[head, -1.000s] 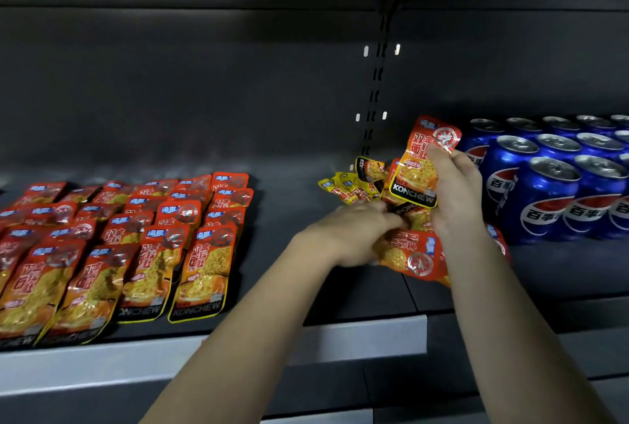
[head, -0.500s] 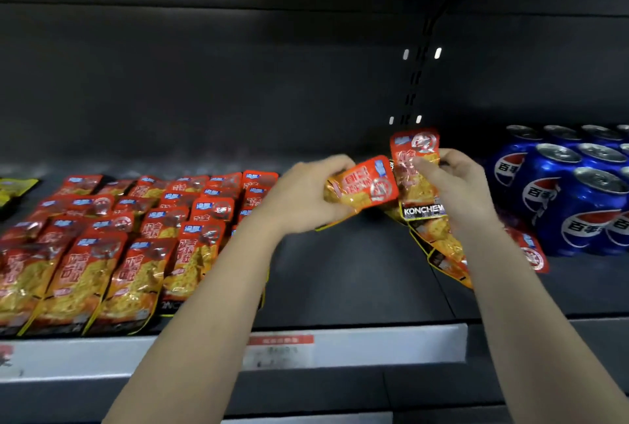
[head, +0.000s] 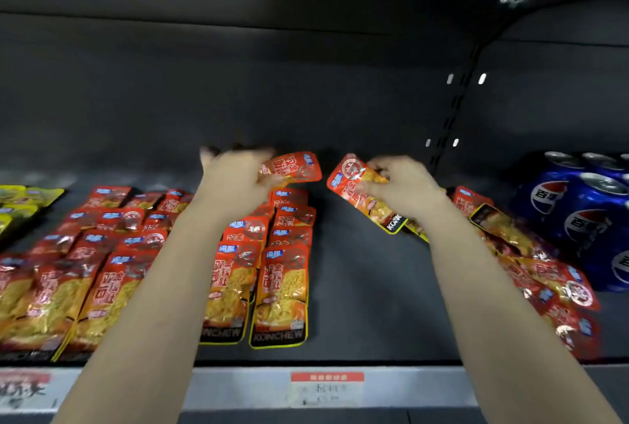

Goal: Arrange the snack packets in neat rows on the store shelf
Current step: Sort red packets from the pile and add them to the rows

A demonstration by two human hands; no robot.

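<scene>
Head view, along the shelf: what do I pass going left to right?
Yellow packets → neat rows of orange packets → bare strip of shelf → loose pile of orange packets → blue cans.

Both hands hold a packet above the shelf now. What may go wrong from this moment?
1. The left hand holds the left packet by one end only, above the back of the rows. It may land crooked and push neighbours out of line.
2. The right hand grips the right packet, and its forearm passes close to the loose pile, which reaches the shelf front. A brush might knock packets off.
</scene>
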